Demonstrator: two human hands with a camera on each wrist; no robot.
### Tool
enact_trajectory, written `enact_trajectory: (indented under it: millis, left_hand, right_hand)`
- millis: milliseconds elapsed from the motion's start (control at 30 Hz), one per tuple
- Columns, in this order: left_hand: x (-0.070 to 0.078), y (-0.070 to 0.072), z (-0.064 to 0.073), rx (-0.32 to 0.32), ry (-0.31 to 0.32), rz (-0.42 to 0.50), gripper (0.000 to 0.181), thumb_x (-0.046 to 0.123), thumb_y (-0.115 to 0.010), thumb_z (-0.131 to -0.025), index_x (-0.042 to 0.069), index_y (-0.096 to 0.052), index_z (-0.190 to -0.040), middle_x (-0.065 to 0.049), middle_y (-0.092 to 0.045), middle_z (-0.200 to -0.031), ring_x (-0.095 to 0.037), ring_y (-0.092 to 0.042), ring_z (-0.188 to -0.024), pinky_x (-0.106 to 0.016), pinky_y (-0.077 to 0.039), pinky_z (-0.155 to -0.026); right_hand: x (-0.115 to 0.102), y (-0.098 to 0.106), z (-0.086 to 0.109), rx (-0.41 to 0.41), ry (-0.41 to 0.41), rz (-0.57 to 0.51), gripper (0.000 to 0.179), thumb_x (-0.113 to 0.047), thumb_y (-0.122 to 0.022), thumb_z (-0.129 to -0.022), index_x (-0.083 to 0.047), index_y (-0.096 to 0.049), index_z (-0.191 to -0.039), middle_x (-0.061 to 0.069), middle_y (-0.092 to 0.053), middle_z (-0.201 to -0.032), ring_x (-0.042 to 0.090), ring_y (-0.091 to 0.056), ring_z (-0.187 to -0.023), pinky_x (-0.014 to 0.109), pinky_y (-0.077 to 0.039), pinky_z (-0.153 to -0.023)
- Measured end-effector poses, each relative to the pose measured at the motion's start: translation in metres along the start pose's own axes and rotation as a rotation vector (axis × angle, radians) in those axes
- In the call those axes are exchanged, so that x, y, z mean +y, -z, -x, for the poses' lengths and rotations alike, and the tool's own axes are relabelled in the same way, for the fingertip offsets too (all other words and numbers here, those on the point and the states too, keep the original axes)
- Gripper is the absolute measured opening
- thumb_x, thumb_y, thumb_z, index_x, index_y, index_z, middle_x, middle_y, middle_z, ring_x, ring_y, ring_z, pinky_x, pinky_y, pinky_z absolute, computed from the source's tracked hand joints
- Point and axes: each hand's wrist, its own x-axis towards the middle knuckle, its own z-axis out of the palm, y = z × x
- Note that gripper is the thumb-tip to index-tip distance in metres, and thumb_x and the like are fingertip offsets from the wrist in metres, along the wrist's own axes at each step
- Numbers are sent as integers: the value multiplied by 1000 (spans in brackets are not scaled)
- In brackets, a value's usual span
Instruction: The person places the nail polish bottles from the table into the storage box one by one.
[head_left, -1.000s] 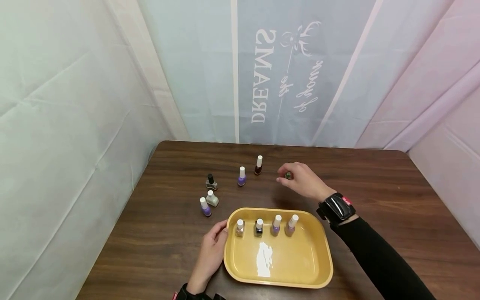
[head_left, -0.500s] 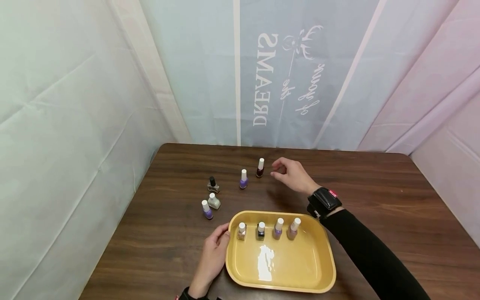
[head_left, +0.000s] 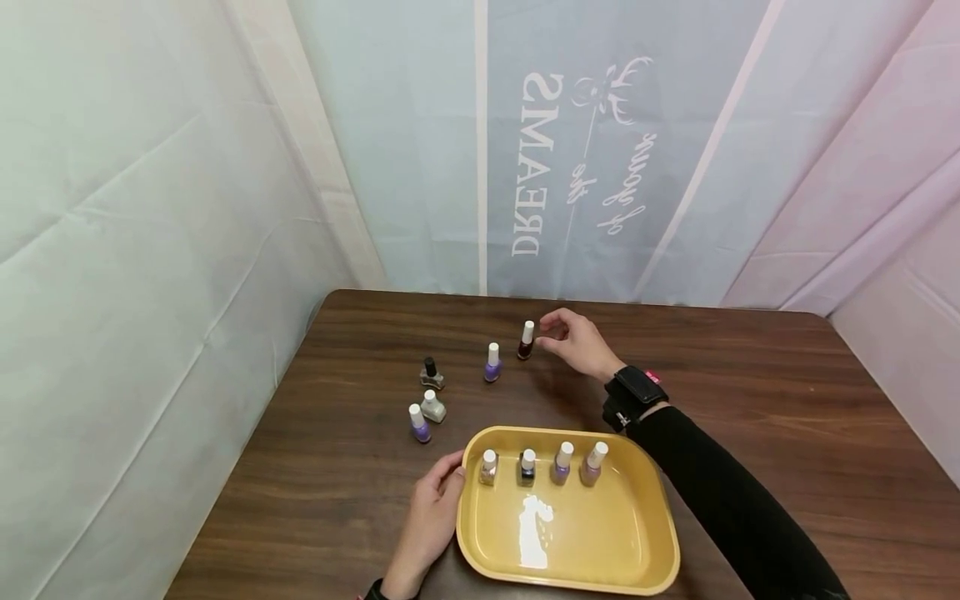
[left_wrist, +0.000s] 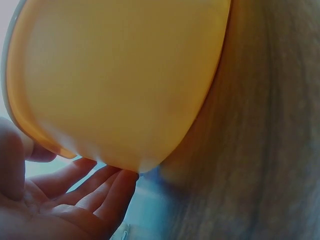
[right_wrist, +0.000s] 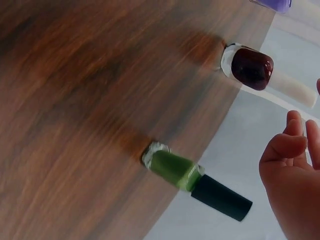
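My left hand [head_left: 431,518] grips the left rim of the yellow tray [head_left: 600,537], thumb at the rim and fingertips against the outer wall in the left wrist view. At the far side of the table my right hand [head_left: 581,343] holds nothing, its fingers loosely curved just right of an upright dark red nail polish bottle [head_left: 525,348] with a white cap. The right wrist view shows a gap between those fingers and this bottle. A green nail polish bottle [right_wrist: 172,169] with a black cap stands nearby; the right hand hides it in the head view.
Several more nail polish bottles stand left: a purple one [head_left: 492,370], a black-capped one [head_left: 431,377], a pale one [head_left: 432,408] and another purple one [head_left: 420,430]. Inside the tray, a row of bottles lines the far side, including a dark one [head_left: 527,473]. Curtains hang behind the table.
My right hand has moved left from the green bottle to beside the dark red bottle. My left hand stays on the tray. The head view has shifted slightly.
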Motion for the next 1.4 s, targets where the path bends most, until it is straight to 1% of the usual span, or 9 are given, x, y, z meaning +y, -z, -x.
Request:
enact_trajectory:
  millis: [333, 667, 767, 900, 1000, 1200, 1400]
  left_hand:
    - [0, -2, 2, -18, 18, 25, 34, 19, -47, -101, 1, -58, -128, -20, -60, -130, -23, -61, -117, -27, -54, -90]
    - [1, -2, 2, -24, 10, 24, 34, 18, -46, -101, 0, -58, -128, -21, -60, -129, -24, -61, -117, -27, -54, -89]
    - [1, -2, 2, -27, 6, 24, 34, 18, -46, -102, 0, -57, -128, -21, -59, -130, -24, -60, -117, -26, -54, -89]
    - [0, -2, 1, -38, 10, 34, 35, 19, -46, -102, 1, -57, -130, -21, -59, -131, -24, -60, -118, -27, -54, -89]
    - [0, -2, 2, -40, 9, 38, 36, 20, -46, -102, 1, -56, -130, -20, -59, -131, -24, -60, -119, -27, -54, -90]
    - [0, 0, 2, -32, -1, 13, 36, 22, -46, -102, 2, -56, -131, -19, -60, -130, -23, -60, -117, -27, -54, -89]
    - [1, 1, 2, -34, 14, 8, 37, 24, -46, -102, 3, -56, -131, -18, -60, -130, -22, -61, -117, -27, -54, -89]
  right_hand:
    - [4, -9, -11, -30, -81, -41, 37, -16, -71, -87, -1, -57, -118, 16, -63, -114, 24, -53, -88, 29, -42, -72]
    - [9, -17, -19, -19, -91, -41, 39, -16, -72, -85, 1, -57, -117, 15, -61, -97, 22, -51, -81, 27, -40, -66]
    - [8, -19, -21, -24, -109, -38, 40, -16, -72, -85, 0, -56, -118, 14, -59, -95, 23, -51, -81, 28, -40, -67]
    - [7, -22, -22, -31, -131, -37, 42, -16, -72, -85, 1, -56, -120, 14, -59, -96, 24, -52, -85, 28, -41, -70]
    - [8, -24, -22, -34, -130, -33, 42, -15, -71, -85, 1, -55, -120, 15, -60, -99, 25, -54, -88, 28, -41, -72]
    - [7, -26, -24, -36, -122, -47, 42, -15, -71, -85, 2, -54, -120, 18, -62, -104, 27, -57, -93, 31, -43, -78]
    - [7, -28, -25, -39, -135, -38, 41, -16, -70, -86, 2, -55, -119, 17, -61, -103, 27, -56, -93, 31, -42, -78]
